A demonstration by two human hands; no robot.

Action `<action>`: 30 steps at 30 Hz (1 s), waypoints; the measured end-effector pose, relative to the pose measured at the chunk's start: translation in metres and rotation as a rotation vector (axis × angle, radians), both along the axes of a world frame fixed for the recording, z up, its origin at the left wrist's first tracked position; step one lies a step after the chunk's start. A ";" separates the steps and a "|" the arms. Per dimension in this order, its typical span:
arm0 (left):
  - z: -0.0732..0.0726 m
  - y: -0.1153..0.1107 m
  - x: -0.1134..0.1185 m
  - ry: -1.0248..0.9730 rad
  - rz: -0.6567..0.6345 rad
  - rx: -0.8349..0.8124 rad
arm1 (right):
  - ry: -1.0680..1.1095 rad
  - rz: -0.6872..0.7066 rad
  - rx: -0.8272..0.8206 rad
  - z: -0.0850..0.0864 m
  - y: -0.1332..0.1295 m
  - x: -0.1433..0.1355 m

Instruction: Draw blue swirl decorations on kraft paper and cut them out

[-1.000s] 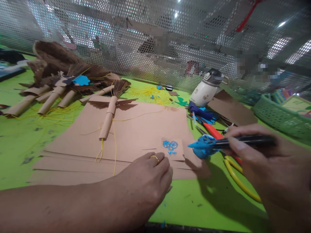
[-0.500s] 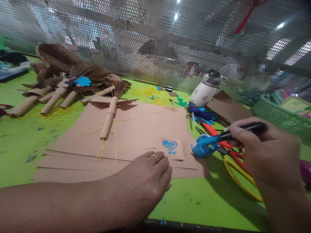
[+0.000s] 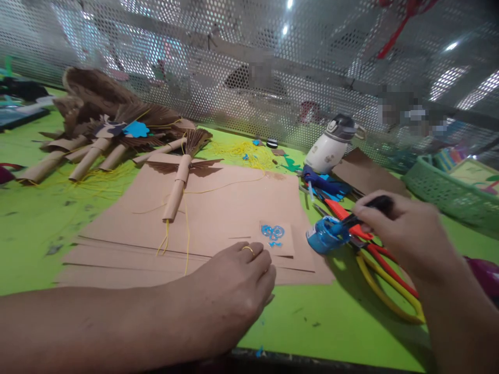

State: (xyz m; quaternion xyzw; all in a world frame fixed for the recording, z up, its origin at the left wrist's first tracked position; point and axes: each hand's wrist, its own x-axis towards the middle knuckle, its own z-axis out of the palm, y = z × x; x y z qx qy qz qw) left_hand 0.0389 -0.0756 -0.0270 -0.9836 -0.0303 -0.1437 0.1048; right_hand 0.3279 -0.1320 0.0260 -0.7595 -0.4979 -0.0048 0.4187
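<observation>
My right hand (image 3: 401, 228) is closed around a dark-handled paintbrush (image 3: 372, 208). Its tip is in the mouth of a small glass jar of blue paint (image 3: 322, 240), which stands at the right edge of the paper. My left hand (image 3: 237, 291), with a ring on one finger, rests curled on the brown paper sheets (image 3: 218, 218); its fingertips are hidden. It touches the lower left edge of a small brown card (image 3: 286, 239) painted with wet-looking blue loops. Further back on the sheets lies a rolled-paper figure (image 3: 179, 187) with pleated wings and yellow strings.
More paper figures (image 3: 91, 156) pile up at the left. Yellow-and-red-handled scissors (image 3: 384, 280), a blue glue gun (image 3: 319, 179) and a white bottle (image 3: 329, 148) stand or lie right of the sheets. A green basket (image 3: 448, 184) is at far right; perforated metal (image 3: 187, 62) rises behind.
My right hand has moved slightly left and lowered the brush deeper into the paint jar. The jar now sits more upright to view. My left hand stays in place.
</observation>
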 end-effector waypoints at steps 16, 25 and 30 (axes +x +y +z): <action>0.004 0.009 -0.001 -0.075 0.024 -0.264 | 0.076 0.177 -0.170 0.020 -0.006 0.013; 0.003 0.015 0.002 -0.138 0.056 -0.351 | 0.061 0.156 0.542 0.016 -0.015 -0.012; 0.004 0.026 0.004 -0.154 0.077 -0.424 | -0.073 0.490 0.252 -0.002 -0.018 -0.054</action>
